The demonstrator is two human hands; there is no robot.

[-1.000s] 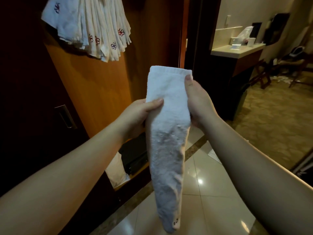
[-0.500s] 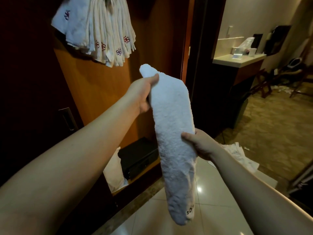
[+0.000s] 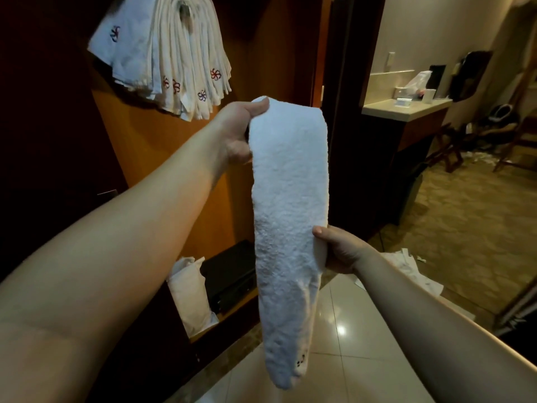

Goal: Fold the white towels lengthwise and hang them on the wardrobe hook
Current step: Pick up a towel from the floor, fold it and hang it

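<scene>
Folded white towel (image 3: 290, 216) held upright in mid-air as a long narrow strip, in front of open wardrobe (image 3: 261, 68). Left hand (image 3: 236, 128) gripped top end, thumb over upper edge, fingers hidden behind cloth. Right hand (image 3: 338, 251) pinched right edge about two thirds down, thumb on front face. Lower tail hung free below, small dark embroidered mark near bottom corner. Hook (image 3: 186, 13) seen only as a dark metal piece near top of view, already loaded with a thick bunch of hung towels (image 3: 174, 62), logos fanned out at their lower ends. Spare crumpled cloth (image 3: 412, 271) noted on floor to the right.

Step judged: fold done, transfer to hook pending.

Handling notes, as judgement only:
- Keep right-hand pinch across both layers so fold stays closed; terry looked thick and soft, likely to spring apart if let go early.
- Find midpoint of strip before lifting, drape there so both tails balance.
- Approach hook from in front and above the bunch; little room apparent there.
- Risk: dislodging hung towels when pushing in; ease them aside with back of one hand.
- Release lower grip last.
</scene>
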